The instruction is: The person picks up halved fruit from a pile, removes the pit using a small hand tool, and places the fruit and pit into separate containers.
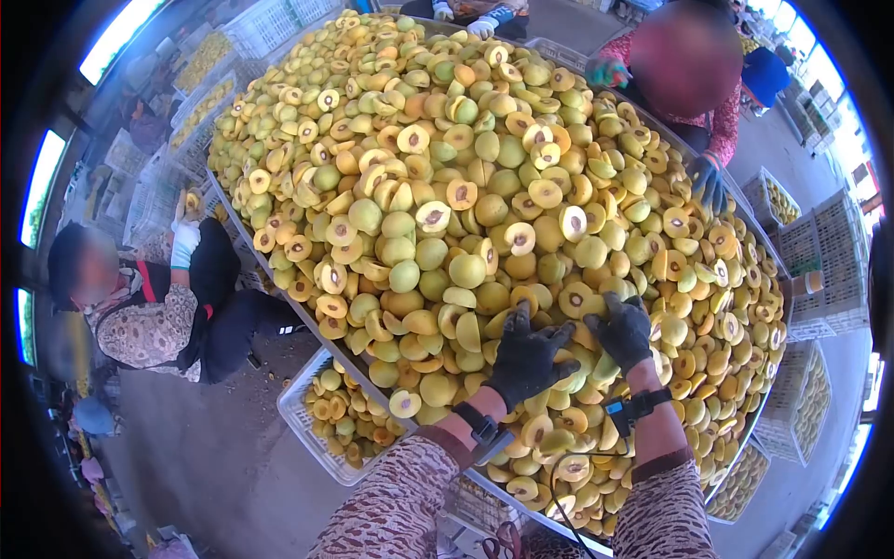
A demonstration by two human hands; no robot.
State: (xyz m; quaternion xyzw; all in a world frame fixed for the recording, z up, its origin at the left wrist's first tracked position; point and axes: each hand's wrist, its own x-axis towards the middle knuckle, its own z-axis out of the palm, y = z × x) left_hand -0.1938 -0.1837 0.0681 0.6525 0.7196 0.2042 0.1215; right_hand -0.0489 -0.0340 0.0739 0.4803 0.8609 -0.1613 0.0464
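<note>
Fruit halves (520, 238) lie heaped beneath the left hand (527, 360), its fingers spread wide, and the right hand (622, 335), more narrowly curled; whether the latter grips any cannot be told. Light fingertip pressure should bruise least.

The head view (fisheye) faces down over fruit (467, 270)

Fruit halves (519, 238): yellow-green, brown-centred | gloved fingers (519, 326): black | sleeves (391, 498): pink-and-brown mottled | crate (300, 430): white
</note>
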